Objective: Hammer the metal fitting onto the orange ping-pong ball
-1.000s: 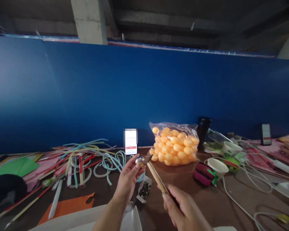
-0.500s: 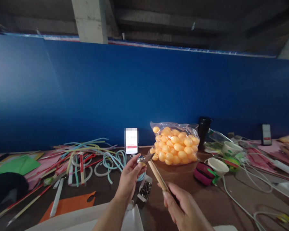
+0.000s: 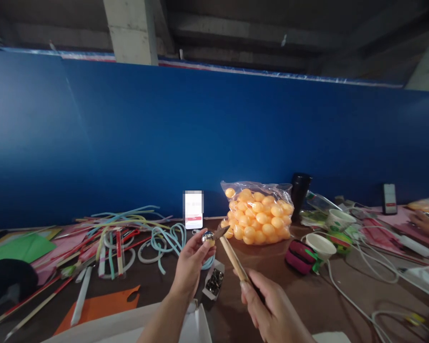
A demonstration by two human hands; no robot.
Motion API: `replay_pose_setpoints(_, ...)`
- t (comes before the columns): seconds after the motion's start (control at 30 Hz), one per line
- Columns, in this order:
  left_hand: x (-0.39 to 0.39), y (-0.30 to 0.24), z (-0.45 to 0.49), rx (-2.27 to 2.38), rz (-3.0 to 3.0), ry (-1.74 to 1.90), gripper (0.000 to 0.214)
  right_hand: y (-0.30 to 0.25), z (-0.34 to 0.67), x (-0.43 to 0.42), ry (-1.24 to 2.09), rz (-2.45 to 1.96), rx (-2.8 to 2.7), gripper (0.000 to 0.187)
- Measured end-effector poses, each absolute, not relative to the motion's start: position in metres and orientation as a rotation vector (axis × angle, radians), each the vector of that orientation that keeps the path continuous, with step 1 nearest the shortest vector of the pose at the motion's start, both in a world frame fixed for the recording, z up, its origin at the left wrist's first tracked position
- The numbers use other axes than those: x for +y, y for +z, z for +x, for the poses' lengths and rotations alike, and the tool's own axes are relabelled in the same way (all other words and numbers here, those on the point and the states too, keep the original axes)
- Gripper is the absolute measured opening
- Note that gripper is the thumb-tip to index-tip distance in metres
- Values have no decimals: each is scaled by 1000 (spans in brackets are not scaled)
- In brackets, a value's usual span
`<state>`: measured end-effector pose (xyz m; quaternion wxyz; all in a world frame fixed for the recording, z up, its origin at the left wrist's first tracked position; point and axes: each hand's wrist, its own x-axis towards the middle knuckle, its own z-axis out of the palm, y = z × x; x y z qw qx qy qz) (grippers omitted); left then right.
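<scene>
My left hand (image 3: 188, 267) is closed, its fingertips pinching a shiny silver ball (image 3: 208, 237) with a yellowish tint low on its side. My right hand (image 3: 270, 305) wraps around the wooden handle of a hammer (image 3: 231, 257). The hammer's dark, pointed metal head is right beside the ball; whether the two touch I cannot tell. Between my forearms on the table sits a small open box (image 3: 214, 281) of dark, shiny little pieces. Behind the hammer stands a clear plastic bag of orange balls (image 3: 259, 216).
A phone (image 3: 193, 209) leans against the blue wall. Tangled pale tubes (image 3: 168, 240), coloured sheets and sticks lie left. A white tray (image 3: 200, 319) sits in front. On the right are a purple pouch (image 3: 300, 257), paper cups (image 3: 320, 247), white cables and another person's hand (image 3: 423, 221).
The whole view has shifted slightly, so things appear a little further left. Both hands keep their holds, with the hammer head still beside the ball.
</scene>
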<state>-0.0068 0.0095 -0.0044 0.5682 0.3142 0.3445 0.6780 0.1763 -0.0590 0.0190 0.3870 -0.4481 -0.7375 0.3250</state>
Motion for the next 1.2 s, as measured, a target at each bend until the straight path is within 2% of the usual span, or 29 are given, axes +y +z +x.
replay_pose_setpoints(0.27,9,-5,-6,860,762,1617,49,19,178,-59,913,-1144,-1880,34)
replay_pose_setpoints(0.43,9,-4,-6,851,751,1609,47,19,176,-61,833,-1154,-1769,34)
replay_pose_setpoints(0.63,9,-5,-6,847,760,1608,49,21,179,-60,898,-1125,-1915,28)
replay_pose_setpoints(1.03,10,-4,-7,812,750,1609,45,23,178,-59,891,-1081,-1953,27)
replay_pose_setpoints(1.2,10,-6,-8,783,729,1611,46,22,175,-61,942,-1111,-1872,33)
